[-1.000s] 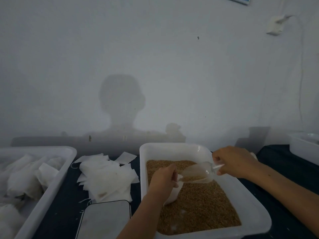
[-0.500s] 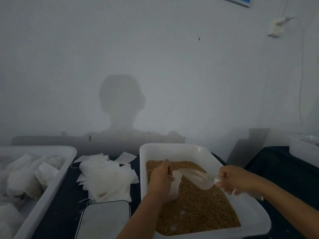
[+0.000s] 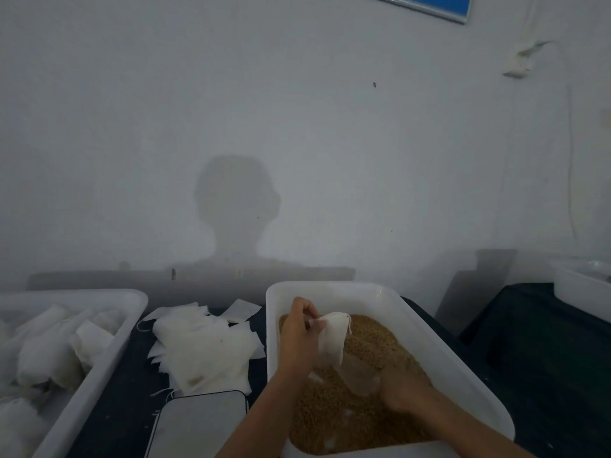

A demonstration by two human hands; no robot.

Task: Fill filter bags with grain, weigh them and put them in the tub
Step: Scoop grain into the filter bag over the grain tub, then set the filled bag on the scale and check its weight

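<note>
The grain tray (image 3: 429,328) at lower right is white plastic, smooth with a dull sheen, and so is the tub (image 3: 109,345) at lower left. The grain (image 3: 334,414) looks coarse, dry and matt brown. The filter bag (image 3: 332,338) is thin, papery white cloth, like the loose stack (image 3: 201,348) beside it. The scoop (image 3: 358,375) is clear, glossy plastic. The scale top (image 3: 198,424) looks smooth and glassy. The tabletop (image 3: 542,352) is dark and matt.

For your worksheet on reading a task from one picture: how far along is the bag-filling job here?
Done: filled bags lie in the left tub. In hand: the left hand pinches an open filter bag over the grain; the right hand digs the clear scoop into it. Left: weighing this bag on the scale, tubbing it, then the empty bags.
</note>
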